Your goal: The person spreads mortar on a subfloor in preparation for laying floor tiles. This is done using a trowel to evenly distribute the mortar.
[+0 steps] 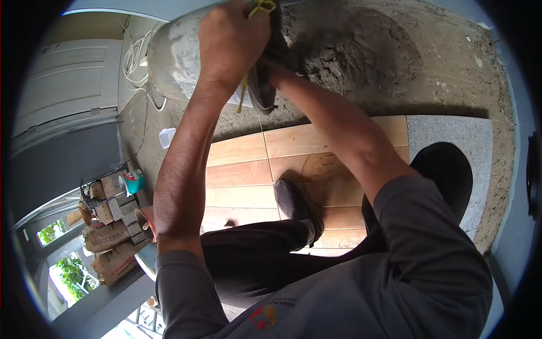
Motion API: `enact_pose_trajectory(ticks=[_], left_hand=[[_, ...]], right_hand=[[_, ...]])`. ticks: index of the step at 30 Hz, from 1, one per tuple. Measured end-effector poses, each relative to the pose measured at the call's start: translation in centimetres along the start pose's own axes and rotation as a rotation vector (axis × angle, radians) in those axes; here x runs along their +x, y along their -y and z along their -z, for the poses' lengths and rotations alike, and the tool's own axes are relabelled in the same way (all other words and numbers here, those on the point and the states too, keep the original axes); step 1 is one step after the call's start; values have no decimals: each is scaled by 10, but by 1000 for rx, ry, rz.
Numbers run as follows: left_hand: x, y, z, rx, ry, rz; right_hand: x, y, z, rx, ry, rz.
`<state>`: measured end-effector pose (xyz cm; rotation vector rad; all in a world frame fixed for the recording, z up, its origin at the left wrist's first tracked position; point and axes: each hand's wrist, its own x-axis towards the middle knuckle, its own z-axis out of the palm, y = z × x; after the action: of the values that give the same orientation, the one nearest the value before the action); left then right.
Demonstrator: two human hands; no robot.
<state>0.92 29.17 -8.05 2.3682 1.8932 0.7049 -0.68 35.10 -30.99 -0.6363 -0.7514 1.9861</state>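
Note:
A dusty grey-white sack [178, 56] lies tilted on the rough floor, its mouth facing right. My left hand [231, 42] is closed around the upper edge of its mouth. Yellow string [264, 7] shows beside that fist, and a loose end hangs below. My right hand [272, 73] reaches into the mouth; its fingers are hidden inside. Just right of the opening, a heap of wet grey mortar [361, 56] is spread over the bare screed.
Wood-look tiles [237, 169] lie under my feet, with a speckled grey tile [451, 127] at their right. Paper cement bags [107, 236] and stacked blocks [129, 212] stand at the left. A white cable coil [133, 59] hangs near a door [76, 73]; a small white container [167, 137] sits nearby.

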Motion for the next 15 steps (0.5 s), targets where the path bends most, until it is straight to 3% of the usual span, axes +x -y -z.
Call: enact_pose_trajectory(ticks=[3,5,9,15], left_hand=[[-1,-25,-22,-180,-165,-195],[7,-27,-53,32,-62,-44],[-13,-43,-96,10,42,136],[2,-40,-71,51,-9,-92]], right_hand=[[-10,10,11,-9,-40,-8],[-29,7,20,-25,-101,-26],[-57,4,39,-35,-167,-45],[-44,8,29,28,-126,-13]])
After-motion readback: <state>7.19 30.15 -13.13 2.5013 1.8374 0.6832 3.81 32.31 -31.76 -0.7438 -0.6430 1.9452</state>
